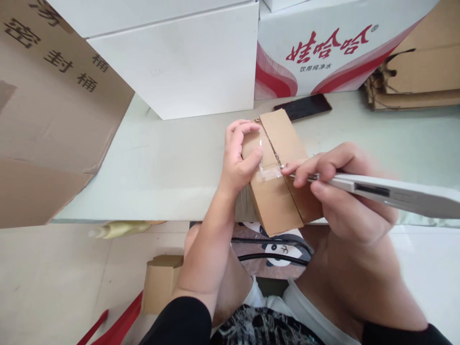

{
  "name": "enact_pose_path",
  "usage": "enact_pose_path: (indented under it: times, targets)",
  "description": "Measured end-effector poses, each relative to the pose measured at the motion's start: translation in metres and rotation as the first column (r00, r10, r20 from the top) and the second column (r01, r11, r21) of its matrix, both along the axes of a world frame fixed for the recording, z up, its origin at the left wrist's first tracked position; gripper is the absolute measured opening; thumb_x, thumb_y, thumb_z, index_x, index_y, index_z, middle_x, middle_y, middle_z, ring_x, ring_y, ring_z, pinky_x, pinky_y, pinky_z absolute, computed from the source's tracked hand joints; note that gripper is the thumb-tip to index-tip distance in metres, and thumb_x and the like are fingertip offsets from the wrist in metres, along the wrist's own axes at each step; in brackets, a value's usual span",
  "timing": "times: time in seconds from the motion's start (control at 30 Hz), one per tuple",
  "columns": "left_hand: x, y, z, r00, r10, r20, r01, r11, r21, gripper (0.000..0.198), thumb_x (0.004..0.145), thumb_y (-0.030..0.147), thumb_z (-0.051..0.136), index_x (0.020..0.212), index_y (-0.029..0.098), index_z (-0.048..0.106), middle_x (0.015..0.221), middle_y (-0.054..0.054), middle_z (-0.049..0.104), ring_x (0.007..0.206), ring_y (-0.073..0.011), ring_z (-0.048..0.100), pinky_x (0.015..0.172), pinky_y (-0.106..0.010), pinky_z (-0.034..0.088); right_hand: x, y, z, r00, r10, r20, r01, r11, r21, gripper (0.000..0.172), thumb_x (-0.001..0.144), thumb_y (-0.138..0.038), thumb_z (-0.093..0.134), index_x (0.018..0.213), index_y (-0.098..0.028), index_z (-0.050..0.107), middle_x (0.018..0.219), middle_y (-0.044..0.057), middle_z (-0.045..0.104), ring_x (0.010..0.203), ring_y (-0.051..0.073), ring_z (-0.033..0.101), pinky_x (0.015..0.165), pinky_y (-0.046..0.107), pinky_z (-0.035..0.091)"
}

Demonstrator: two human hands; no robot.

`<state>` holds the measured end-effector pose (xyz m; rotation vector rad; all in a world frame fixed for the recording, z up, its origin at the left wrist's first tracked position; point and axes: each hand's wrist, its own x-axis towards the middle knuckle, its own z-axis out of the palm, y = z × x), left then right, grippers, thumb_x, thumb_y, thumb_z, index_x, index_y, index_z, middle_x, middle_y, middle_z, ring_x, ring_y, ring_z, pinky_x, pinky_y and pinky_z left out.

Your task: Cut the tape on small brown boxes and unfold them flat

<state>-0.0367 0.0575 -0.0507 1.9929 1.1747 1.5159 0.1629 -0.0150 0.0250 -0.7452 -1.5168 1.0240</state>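
Observation:
A small brown cardboard box (276,191) lies on the pale table (161,167) near its front edge, its top flaps shut with clear tape across the seam. My left hand (239,155) grips the box's left side, fingers curled over the far corner and thumb on the tape. My right hand (341,187) is closed on a white utility knife (395,191), whose tip rests on the taped seam at the middle of the box.
A dark phone (304,106) lies behind the box. White boxes (179,62) and a red-and-white printed carton (323,48) stand at the back. Brown cartons are at the far left (46,110) and back right (413,72). A small cardboard box (160,282) sits on the floor.

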Motion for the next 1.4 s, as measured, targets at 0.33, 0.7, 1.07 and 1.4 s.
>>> enact_pose_path:
  times: [0.33, 0.7, 1.07, 1.4]
  targets:
    - [0.0, 0.0, 0.001, 1.0, 0.007, -0.019, -0.007, 1.0, -0.003, 0.048, 0.091, 0.072, 0.052, 0.119, 0.033, 0.058, 0.127, -0.01, 0.056, 0.13, -0.0341, 0.054, 0.113, -0.056, 0.044, 0.0, -0.003, 0.005, 1.0, 0.011, -0.008, -0.012, 1.0, -0.024, 0.012, 0.093, -0.028, 0.064, 0.084, -0.028, 0.057, 0.078, 0.0, 0.066, 0.086, 0.024, 0.069, 0.092, 0.046, 0.057]
    - [-0.001, -0.002, 0.004, 0.999, 0.009, -0.034, -0.009, 1.0, -0.004, 0.045, 0.092, 0.068, 0.053, 0.118, 0.032, 0.059, 0.128, -0.01, 0.057, 0.13, -0.0341, 0.054, 0.113, -0.053, 0.045, -0.002, -0.003, 0.008, 0.997, 0.021, -0.069, -0.023, 1.0, -0.02, 0.012, 0.092, -0.022, 0.065, 0.083, -0.026, 0.058, 0.077, 0.0, 0.064, 0.082, 0.021, 0.066, 0.09, 0.042, 0.057]
    - [0.0, -0.003, 0.005, 1.0, 0.013, -0.018, -0.013, 1.0, -0.005, 0.046, 0.092, 0.07, 0.053, 0.115, 0.031, 0.061, 0.127, -0.009, 0.056, 0.128, -0.033, 0.055, 0.113, -0.052, 0.045, 0.002, -0.006, 0.009, 0.994, 0.035, -0.099, -0.037, 0.999, -0.019, 0.012, 0.09, -0.021, 0.067, 0.082, -0.024, 0.059, 0.076, 0.001, 0.064, 0.081, 0.021, 0.066, 0.089, 0.043, 0.056]
    - [-0.001, -0.003, 0.004, 0.999, 0.011, -0.052, -0.012, 1.0, -0.016, 0.045, 0.094, 0.068, 0.052, 0.117, 0.031, 0.06, 0.13, -0.01, 0.054, 0.13, -0.0338, 0.053, 0.114, -0.053, 0.044, -0.002, -0.006, 0.013, 0.992, -0.013, -0.125, 0.009, 0.999, -0.034, 0.012, 0.087, -0.021, 0.069, 0.08, -0.026, 0.06, 0.072, 0.0, 0.065, 0.075, 0.021, 0.067, 0.087, 0.045, 0.058]
